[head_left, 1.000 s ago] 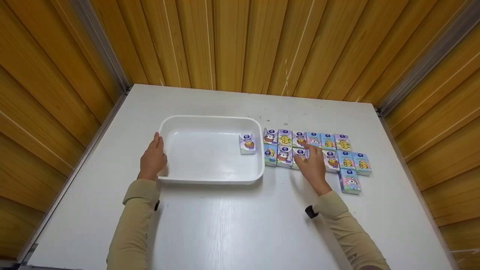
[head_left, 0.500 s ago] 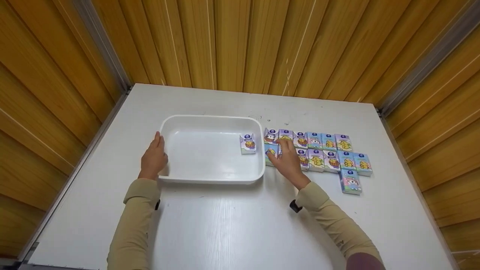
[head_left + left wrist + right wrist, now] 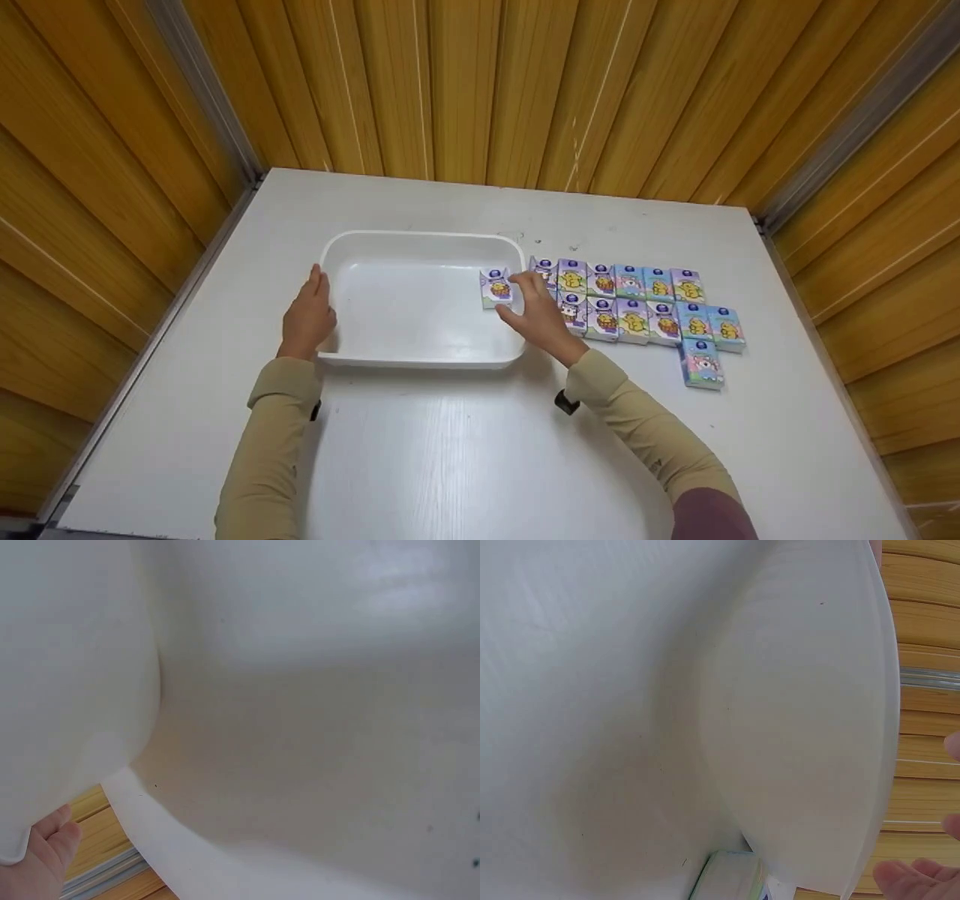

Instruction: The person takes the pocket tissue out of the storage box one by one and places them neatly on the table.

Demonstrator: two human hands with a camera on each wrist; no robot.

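A shallow white plastic tray [image 3: 420, 363] lies on the table, its outer wall [image 3: 67, 660] filling the upper left of the left wrist view. My left hand [image 3: 307, 315] holds its left wall, fingers along the outside and thumb side over the rim. One small rectangular pack with a cartoon print [image 3: 495, 291] lies inside at the right. My right hand [image 3: 538, 311] is over the tray's right rim, thumb and index finger spread apart beside that pack, nothing between them. In the right wrist view, its fingertips [image 3: 904, 879] appear beyond the tray's rim.
Right of the tray, several more cartoon packs [image 3: 634, 321] in purple and blue lie in two close rows. A single pack [image 3: 702, 364] sits in front of them. Wood-look panels [image 3: 465, 90] rise behind the white table [image 3: 420, 465] and at both sides.
My right hand has moved left from over the rows of packs to the tray's right rim, uncovering packs on the way. The left hand and tray have stayed in place.
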